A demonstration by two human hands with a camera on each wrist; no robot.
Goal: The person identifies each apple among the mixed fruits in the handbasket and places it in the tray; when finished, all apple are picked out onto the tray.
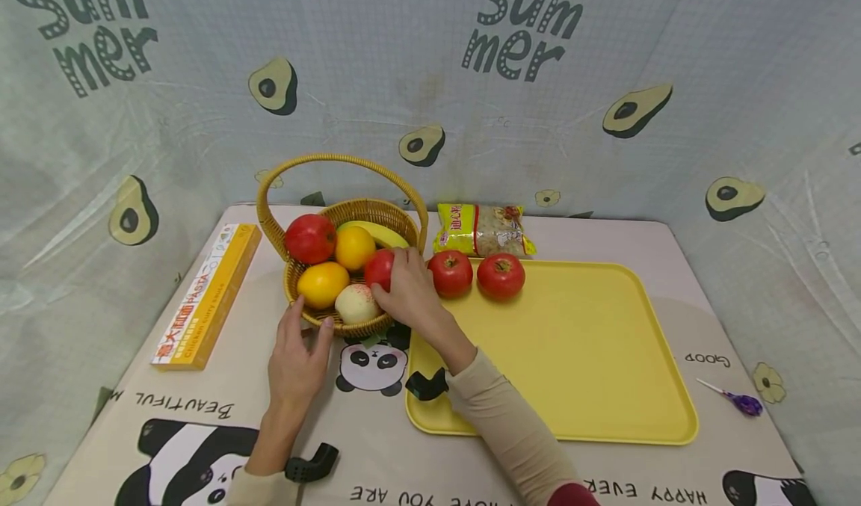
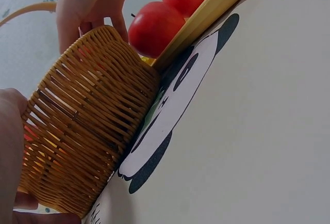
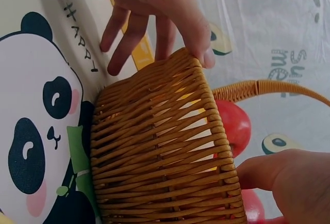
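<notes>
A wicker basket point(image 1: 363, 329) with a tall handle holds red apples point(image 1: 311, 238), two orange-coloured fruits point(image 1: 323, 285), a banana point(image 1: 380, 232) and a pale peach point(image 1: 359, 304). My right hand point(image 1: 418, 291) reaches over the basket's right rim and holds a red apple point(image 1: 380, 268) inside, its fingertips partly hidden. My left hand point(image 1: 299, 356) rests against the front left of the basket, thumb at the rim and fingers spread along the outside. Two more red apples point(image 1: 501, 276) sit at the back left of a yellow tray point(image 1: 572, 356).
Behind the tray lies a plastic bag of pasta point(image 1: 480, 229). A yellow pasta box point(image 1: 207, 297) is left of the basket. A purple-wrapped lollipop point(image 1: 743, 403) lies right of the tray. The basket's handle point(image 1: 339, 159) arches above the fruit.
</notes>
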